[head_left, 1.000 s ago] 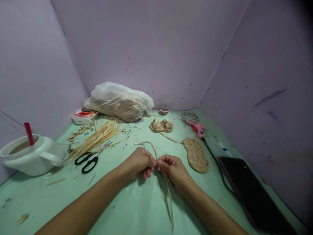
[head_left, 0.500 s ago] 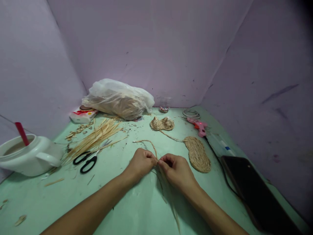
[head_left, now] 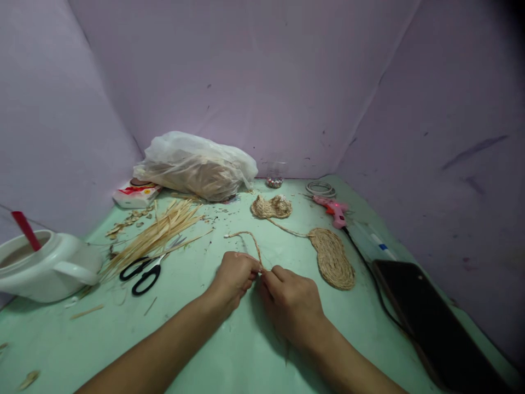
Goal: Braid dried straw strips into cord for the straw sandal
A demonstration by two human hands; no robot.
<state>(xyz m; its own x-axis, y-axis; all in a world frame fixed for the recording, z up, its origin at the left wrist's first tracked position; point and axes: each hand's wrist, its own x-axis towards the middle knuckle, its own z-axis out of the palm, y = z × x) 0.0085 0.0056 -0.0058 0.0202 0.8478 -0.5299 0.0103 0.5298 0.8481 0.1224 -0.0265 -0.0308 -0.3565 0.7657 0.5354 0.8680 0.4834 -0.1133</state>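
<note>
A short twisted straw cord (head_left: 251, 236) curves up from my fingertips and lies on the green tabletop, its whitish end to the left. My left hand (head_left: 237, 276) pinches the cord's near end. Tip to tip with it, my right hand (head_left: 292, 301) is closed, knuckles up, on the strands at the same spot. The loose strands below are mostly hidden under the right hand. Right of my hands lies a flat coiled straw sole shape (head_left: 331, 258), joined by a cord to a smaller coiled straw piece (head_left: 271, 207) farther back.
Black-handled scissors (head_left: 146, 276) and loose straw strips (head_left: 164, 232) lie left, beside a white teapot (head_left: 53, 268). A plastic bag (head_left: 197, 164) and a jar of beads (head_left: 274, 180) stand at the back. Right are a pink glue gun (head_left: 334, 210), its cable and a black phone (head_left: 430, 323).
My right hand has rolled over, from palm side showing to knuckles up, at the cord's end. The hanging strands have gone from view beneath it. My left hand stays pinched.
</note>
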